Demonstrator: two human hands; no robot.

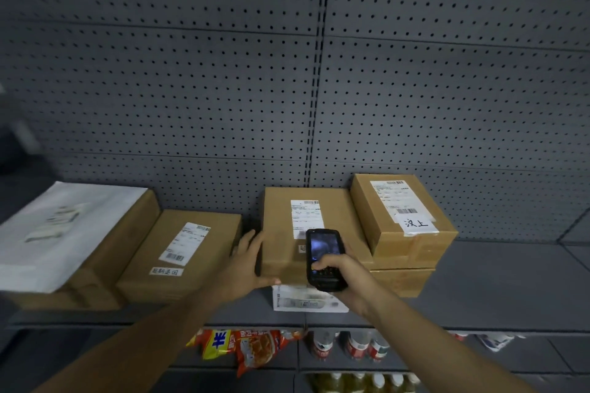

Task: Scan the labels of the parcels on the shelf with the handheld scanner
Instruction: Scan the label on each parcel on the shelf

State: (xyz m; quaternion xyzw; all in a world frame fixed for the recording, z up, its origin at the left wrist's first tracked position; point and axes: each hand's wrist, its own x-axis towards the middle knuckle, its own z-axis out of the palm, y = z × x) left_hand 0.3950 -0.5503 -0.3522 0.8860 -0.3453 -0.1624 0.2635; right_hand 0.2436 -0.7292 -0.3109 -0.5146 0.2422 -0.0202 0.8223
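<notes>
Right hand (pixel 346 274) fingers wrapped around scanner (pixel 322 258), held over near edge of middle box (pixel 284 233) on shelf (pixel 495 284). Left hand (pixel 247 265) fingers spread, touching that box's left side.

Snack bags (pixel 245 349) and, seemingly, bottles (pixel 351 346) fill lower shelves.

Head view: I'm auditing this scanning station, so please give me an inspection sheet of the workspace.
Surface: grey shelf, parcels along its back.
Job's things: scanner over the middle box; labelled boxes left and right; white mailer on a far-left box.
Clutter: loose label sheet at the shelf edge.
Hands: right hand grips the scanner; left hand open against the middle box.
Cables: nothing seen.
Surroundings: pegboard; snacks and bottles below.
</notes>
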